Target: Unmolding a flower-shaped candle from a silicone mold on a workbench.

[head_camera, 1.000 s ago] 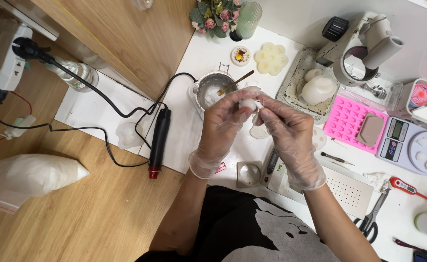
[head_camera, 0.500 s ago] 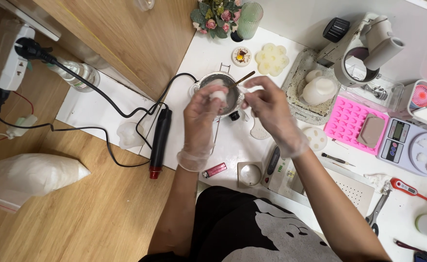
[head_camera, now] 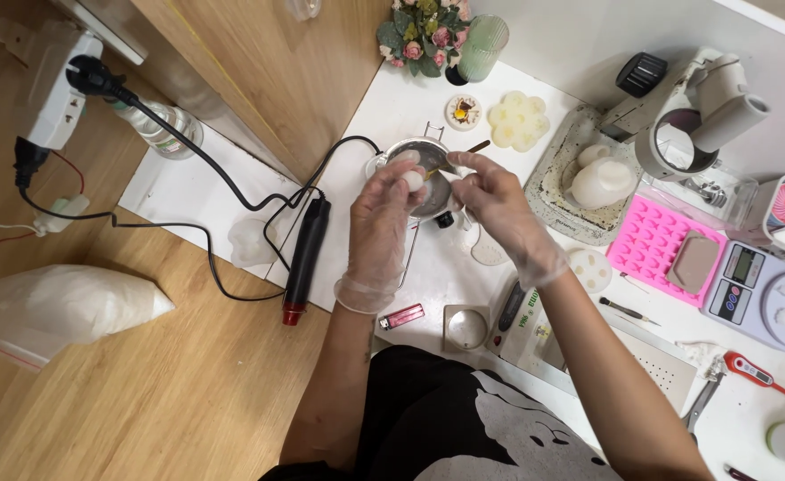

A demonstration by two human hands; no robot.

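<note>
Two hands point(head_camera: 441, 191) hold a stick point(head_camera: 453, 162) slanting up-right over pot point(head_camera: 401, 148).

A white surface point(head_camera: 410, 107) runs from the far middle to the near right under even, soft light. Left of it lies a light wooden floor point(head_camera: 143, 392), with a wooden panel point(head_camera: 286, 71) rising at the far side.

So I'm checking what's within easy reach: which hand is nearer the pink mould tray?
Right. The right hand is over the white table just beside the small metal pot, with the pink mould tray farther out on its side. The left hand is over the pot's other side, farther away.
</note>
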